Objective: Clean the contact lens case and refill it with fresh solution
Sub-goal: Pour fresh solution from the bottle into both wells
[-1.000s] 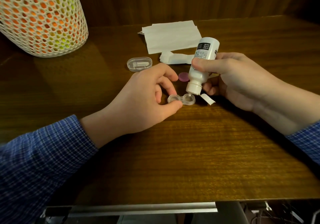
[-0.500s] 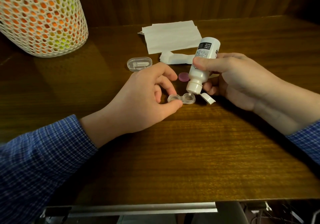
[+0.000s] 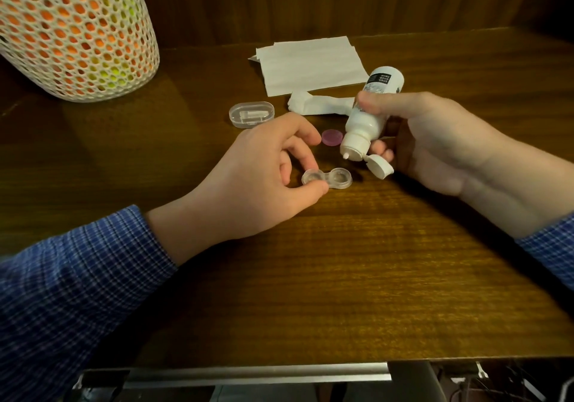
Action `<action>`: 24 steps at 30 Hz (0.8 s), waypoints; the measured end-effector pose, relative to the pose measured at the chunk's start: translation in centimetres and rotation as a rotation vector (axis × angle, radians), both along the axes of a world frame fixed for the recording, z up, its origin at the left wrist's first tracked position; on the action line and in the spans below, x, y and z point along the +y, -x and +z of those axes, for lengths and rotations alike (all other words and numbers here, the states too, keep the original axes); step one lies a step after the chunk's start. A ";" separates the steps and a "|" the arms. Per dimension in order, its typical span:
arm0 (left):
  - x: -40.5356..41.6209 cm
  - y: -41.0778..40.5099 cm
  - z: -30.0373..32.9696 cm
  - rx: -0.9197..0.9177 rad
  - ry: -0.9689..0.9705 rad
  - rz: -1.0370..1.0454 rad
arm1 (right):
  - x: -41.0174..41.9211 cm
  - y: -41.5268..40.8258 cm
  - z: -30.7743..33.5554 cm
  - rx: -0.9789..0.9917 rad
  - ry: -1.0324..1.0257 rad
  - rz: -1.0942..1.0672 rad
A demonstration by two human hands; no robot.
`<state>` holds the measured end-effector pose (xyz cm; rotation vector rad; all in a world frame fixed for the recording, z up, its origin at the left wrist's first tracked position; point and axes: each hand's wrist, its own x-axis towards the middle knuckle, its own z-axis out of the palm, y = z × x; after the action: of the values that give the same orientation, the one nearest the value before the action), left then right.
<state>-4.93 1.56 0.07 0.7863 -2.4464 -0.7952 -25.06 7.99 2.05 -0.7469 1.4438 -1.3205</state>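
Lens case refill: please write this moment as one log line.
left hand steadies lens case | right hand holds solution bottle tilted, nozzle above case | pink cap off

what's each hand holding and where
Right hand grips the solution bottle around its body; left hand pinches the lens case at its left well.

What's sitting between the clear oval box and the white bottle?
In the head view, a small pink cap lies on the table between the clear oval box and the white bottle.

1. A single head-worn wide-angle camera looked forward and steeply down onto the dark brown wooden tabletop (image 3: pixel 357 277).
2. It sat close above, forearms entering from the bottom corners.
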 end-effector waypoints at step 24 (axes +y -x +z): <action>-0.2 0.0 0.0 0.003 -0.052 0.027 | 0.0 -0.8 -0.2 0.266 0.205 0.072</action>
<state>-4.94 1.41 0.02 0.8351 -2.4156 -0.8525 -24.24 7.96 1.81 -1.1349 1.4853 -1.3652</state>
